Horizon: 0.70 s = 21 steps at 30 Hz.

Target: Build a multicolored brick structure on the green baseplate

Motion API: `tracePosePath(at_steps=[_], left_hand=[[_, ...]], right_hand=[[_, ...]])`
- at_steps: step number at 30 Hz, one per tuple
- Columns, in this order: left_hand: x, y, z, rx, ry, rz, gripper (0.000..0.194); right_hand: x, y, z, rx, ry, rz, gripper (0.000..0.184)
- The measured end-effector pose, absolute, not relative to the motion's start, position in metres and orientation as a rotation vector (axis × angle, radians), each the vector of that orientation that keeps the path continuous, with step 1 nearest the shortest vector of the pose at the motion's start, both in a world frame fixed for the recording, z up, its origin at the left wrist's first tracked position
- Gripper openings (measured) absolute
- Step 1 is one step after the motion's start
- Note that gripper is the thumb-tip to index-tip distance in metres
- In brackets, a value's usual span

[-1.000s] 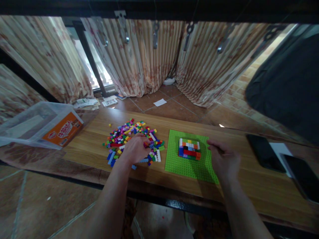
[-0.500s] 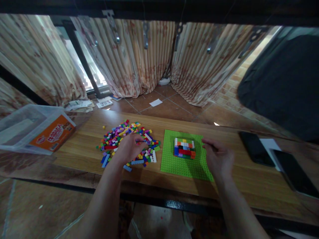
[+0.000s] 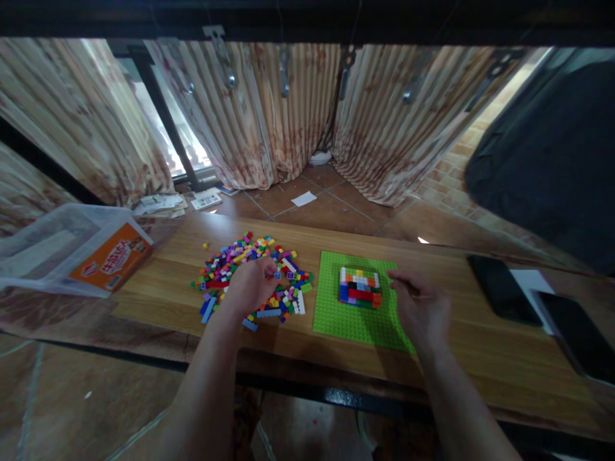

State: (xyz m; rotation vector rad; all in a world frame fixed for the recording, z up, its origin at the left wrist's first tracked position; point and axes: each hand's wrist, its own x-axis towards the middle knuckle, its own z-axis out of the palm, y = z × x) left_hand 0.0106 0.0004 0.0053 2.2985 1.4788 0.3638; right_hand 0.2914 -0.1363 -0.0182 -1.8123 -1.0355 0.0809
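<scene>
My left hand [image 3: 252,285] is over a pile of loose toy bricks [image 3: 235,256], its fingertips pinched on a small blue brick [image 3: 277,276]. Just right of that, a purple brick [image 3: 291,276] lies in the pile. A green baseplate [image 3: 331,323] is to the right of the pile. On it stands a low block of joined bricks [image 3: 360,294] in white, orange, red, blue and other colours. My right hand [image 3: 423,310] hovers at the plate's right edge, fingers loosely bent and slightly apart, with nothing visible in them.
A clear plastic box [image 3: 77,221] with an orange label stands at the table's left end. Two dark phones [image 3: 502,288] and a white paper [image 3: 531,285] lie at the right. One yellow brick [image 3: 205,246] sits apart behind the pile. Curtains [image 3: 269,121] hang beyond the table.
My left hand has drawn back slightly from the pile's right part, and a blue brick now shows at its fingertips. My right hand has barely moved. The whole view has shifted slightly.
</scene>
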Motion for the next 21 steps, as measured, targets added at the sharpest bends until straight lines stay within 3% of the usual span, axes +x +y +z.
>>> tracePosePath(at_steps=[7,21], left_hand=[[0.023,-0.006,0.001,2.489,1.483,0.384,0.032],[0.041,-0.006,-0.005,2.487,1.441,0.419,0.017]], right_hand=[[0.288,-0.136,-0.018,-1.808,-1.067,0.089,0.025],[0.288,-0.139,-0.014,-1.813,-1.097,0.101,0.024]])
